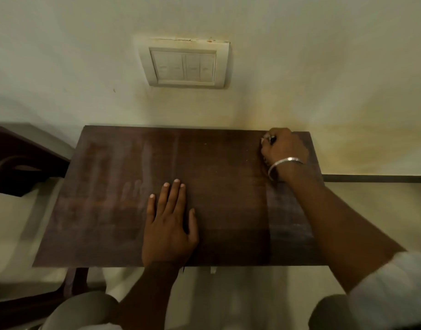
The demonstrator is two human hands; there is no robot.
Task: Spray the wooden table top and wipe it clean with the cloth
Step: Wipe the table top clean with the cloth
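Our left hand [169, 225] lies flat on the table top [228, 198], fingers straight and close together, with smears [133, 190] just left of the fingertips. Our right hand [284, 148] rests at the far right corner with its fingers curled under; we cannot tell whether they hold anything.
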